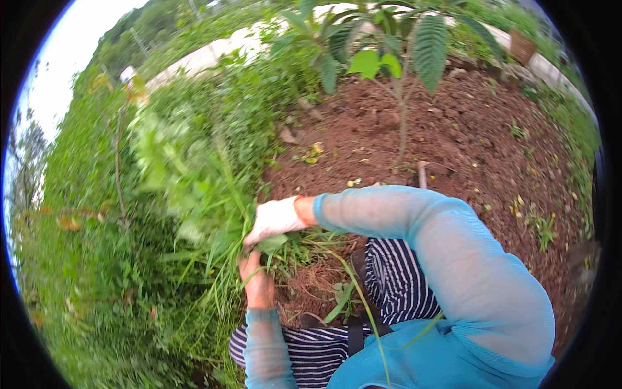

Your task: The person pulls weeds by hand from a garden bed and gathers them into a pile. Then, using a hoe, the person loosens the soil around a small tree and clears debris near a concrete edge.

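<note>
My right hand [274, 219], in a white glove with an orange cuff, is closed on a large bunch of leafy green weeds and grass [199, 194], which is blurred. Just below it, my left hand [255, 277] is at the base of the same bunch; its fingers are partly hidden by stems and the glove. Long grass blades hang down to the left of my left wrist. One long blade crosses my striped trousers and blue top.
A young tree with large ribbed leaves [402, 116] stands in reddish-brown soil [491, 141]. A tool with a pale handle [422, 175] lies beyond my right arm. Dense weeds [97, 272] grow at the left; a pale concrete edge [214, 56] curves behind. A brown pot [523, 47] stands at the upper right.
</note>
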Available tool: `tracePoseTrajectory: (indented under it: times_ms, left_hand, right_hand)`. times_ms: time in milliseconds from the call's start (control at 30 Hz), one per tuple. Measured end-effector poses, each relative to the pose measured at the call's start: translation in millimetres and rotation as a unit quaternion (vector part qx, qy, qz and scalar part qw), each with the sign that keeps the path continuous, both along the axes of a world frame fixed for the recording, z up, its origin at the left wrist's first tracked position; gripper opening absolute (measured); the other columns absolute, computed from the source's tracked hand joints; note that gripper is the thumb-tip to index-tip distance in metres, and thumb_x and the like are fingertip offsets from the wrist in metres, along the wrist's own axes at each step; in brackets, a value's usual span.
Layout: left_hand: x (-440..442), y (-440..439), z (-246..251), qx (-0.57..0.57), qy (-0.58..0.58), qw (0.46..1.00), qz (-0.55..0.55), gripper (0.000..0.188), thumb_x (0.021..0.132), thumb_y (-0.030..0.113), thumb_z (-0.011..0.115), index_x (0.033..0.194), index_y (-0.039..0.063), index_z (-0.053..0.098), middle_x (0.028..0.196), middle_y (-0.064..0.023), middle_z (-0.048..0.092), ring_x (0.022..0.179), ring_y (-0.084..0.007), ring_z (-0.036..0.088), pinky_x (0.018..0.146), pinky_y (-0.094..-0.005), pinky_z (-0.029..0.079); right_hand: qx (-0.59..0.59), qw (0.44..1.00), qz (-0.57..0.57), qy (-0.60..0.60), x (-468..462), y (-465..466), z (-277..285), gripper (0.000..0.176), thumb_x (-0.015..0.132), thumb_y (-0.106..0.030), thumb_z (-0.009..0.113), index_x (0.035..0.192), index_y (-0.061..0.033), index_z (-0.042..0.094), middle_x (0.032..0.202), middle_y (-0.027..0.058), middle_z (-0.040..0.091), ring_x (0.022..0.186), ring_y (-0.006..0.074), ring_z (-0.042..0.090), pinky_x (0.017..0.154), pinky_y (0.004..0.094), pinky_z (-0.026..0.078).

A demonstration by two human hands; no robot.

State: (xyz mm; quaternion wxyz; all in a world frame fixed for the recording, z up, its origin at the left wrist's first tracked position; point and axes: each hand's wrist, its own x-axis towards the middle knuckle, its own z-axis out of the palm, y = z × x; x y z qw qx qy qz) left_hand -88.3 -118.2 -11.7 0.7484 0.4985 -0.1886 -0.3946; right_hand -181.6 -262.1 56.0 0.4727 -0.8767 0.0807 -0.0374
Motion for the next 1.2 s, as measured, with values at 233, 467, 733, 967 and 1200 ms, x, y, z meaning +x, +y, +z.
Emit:
tracePoseTrajectory:
  times_ms: [233,467,733,967,1200]
  left_hand:
    - [1.5,9.9,-5.4,0.066,0.029,0.992,-0.099,0.033,0.076,-0.003,0.052,0.109,-0.003,0.054,0.097,-0.0073,0.060,0.083,-0.0173,0.057,0.071,-0.0284,0.046]
    - [-10.4,8.0,10.4,0.035,-0.028,0.998,-0.045,0.009,0.076,-0.003,0.052,0.082,0.002,0.048,0.076,-0.0043,0.050,0.070,-0.0154,0.050,0.064,-0.0296,0.043]
    - [-7.2,-16.7,-1.2,0.098,-0.042,0.993,-0.050,0.008,0.075,0.004,0.058,0.079,0.005,0.050,0.074,-0.0029,0.053,0.060,-0.0146,0.050,0.054,-0.0299,0.040]
    - [-11.7,-57.3,-23.2,0.020,0.058,0.989,-0.131,0.025,0.081,-0.003,0.054,0.106,-0.001,0.056,0.098,-0.0063,0.058,0.089,-0.0183,0.055,0.082,-0.0342,0.045]
    - [-55.8,-79.7,-11.1,0.041,0.033,0.970,-0.238,0.027,0.080,0.001,0.057,0.107,-0.002,0.052,0.092,-0.0089,0.058,0.084,-0.0199,0.057,0.079,-0.0342,0.049]
  right_hand:
    - [-0.187,0.978,-0.047,0.079,-0.4,7.3,-1.4,0.102,0.061,-0.042,0.078,0.132,0.0113,0.028,0.088,0.0264,0.064,0.082,0.0368,0.064,0.071,0.0400,0.051]
    - [-0.035,0.999,-0.026,0.000,-10.8,-0.9,7.8,0.071,0.060,-0.037,0.080,0.119,-0.0065,0.056,0.098,0.0155,0.068,0.088,0.0299,0.065,0.078,0.0373,0.051]
    - [-0.045,0.995,-0.085,0.012,-13.8,-13.6,-9.7,0.075,0.058,-0.030,0.079,0.120,-0.0022,0.046,0.098,0.0197,0.065,0.090,0.0322,0.064,0.077,0.0393,0.050]
    - [-0.076,0.977,-0.196,0.030,-32.4,-37.7,-16.3,0.063,0.053,-0.027,0.079,0.108,-0.0025,0.059,0.095,0.0183,0.067,0.086,0.0319,0.065,0.075,0.0387,0.051]
    - [-0.200,0.928,-0.305,0.081,-99.6,-54.3,-4.9,0.032,0.057,-0.033,0.070,0.069,-0.0031,0.067,0.066,0.0187,0.063,0.062,0.0342,0.062,0.059,0.0416,0.050]
